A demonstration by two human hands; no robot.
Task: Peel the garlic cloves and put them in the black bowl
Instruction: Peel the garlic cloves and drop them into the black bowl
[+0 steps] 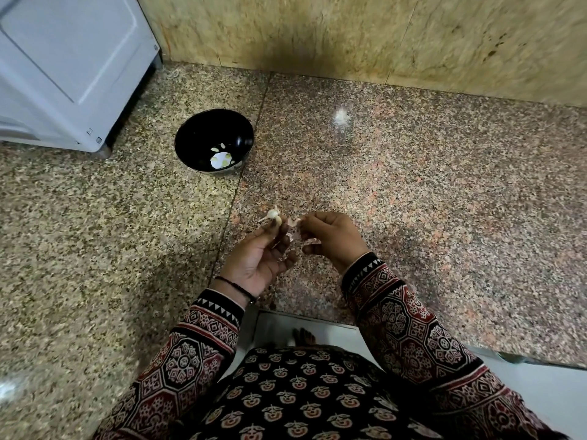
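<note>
A black bowl (214, 141) stands on the speckled granite counter, up and to the left of my hands, with a few peeled pale cloves at its bottom. My left hand (259, 260) pinches a whitish garlic clove (275, 217) at its fingertips, palm turned up. Just to the right, my right hand (333, 238) pinches a thin piece of papery garlic skin (295, 223). Bits of pale peel lie on the counter under and between the two hands.
A white appliance (68, 68) stands at the back left, close to the bowl. A yellowish stone wall (365, 36) runs along the back of the granite counter (444, 201). The counter's front edge is just below my forearms.
</note>
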